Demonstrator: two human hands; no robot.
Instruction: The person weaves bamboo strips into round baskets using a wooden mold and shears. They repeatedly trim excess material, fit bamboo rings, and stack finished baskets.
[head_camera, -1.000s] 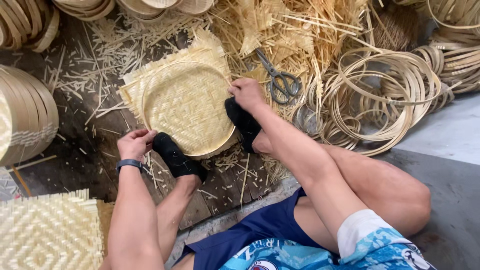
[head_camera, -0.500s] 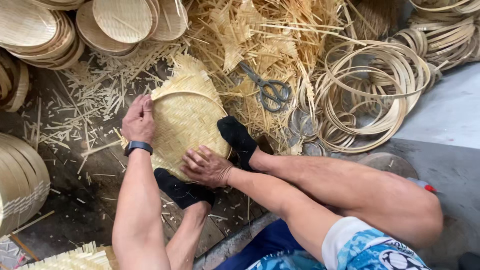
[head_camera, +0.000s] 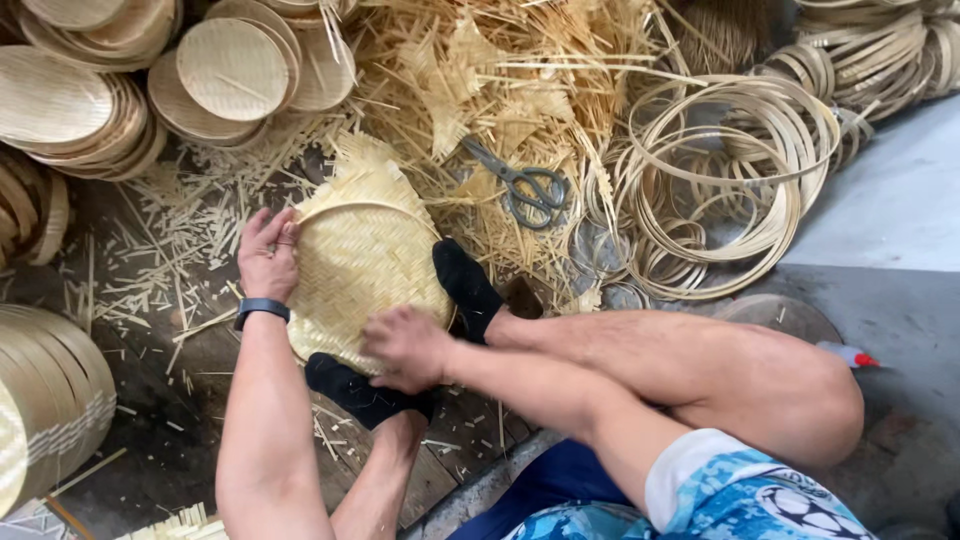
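Rim stack, far left: a drum-like stack of bent bamboo bands (head_camera: 45, 400) stands on edge at the left border, clear of both hands.
Finished trays: round woven trays (head_camera: 232, 68) lie piled in overlapping heaps along the upper left.
Floor: dark wooden planks (head_camera: 180, 400) littered with short bamboo offcuts.
Left hand (head_camera: 266, 255): fingers curled over the left edge of the woven tray, clasping its rim; a dark band sits on the wrist.
Woven tray (head_camera: 360, 260): a pale plaited bamboo mat with a hoop pressed into it, lying flat on the planks between the two hands; loose plaited ends stick out past the hoop at the top.
Left foot (head_camera: 365, 393): in a black sock, resting against the near edge of the tray.
Right hand (head_camera: 405, 347): pressed down on the lower right edge of the tray, fingers bent over the rim; the grip itself is blurred.
Right foot (head_camera: 468, 288): in a black sock, planted on the right edge of the tray.
Scissors (head_camera: 520, 183): metal, lying closed on a heap of bamboo strips (head_camera: 480, 80), just beyond the tray.
Hoops: loose bamboo hoops (head_camera: 730, 170) lie coiled in a pile to the right, well apart from the hands.
Shorts (head_camera: 740, 495): blue patterned, at the lower right.
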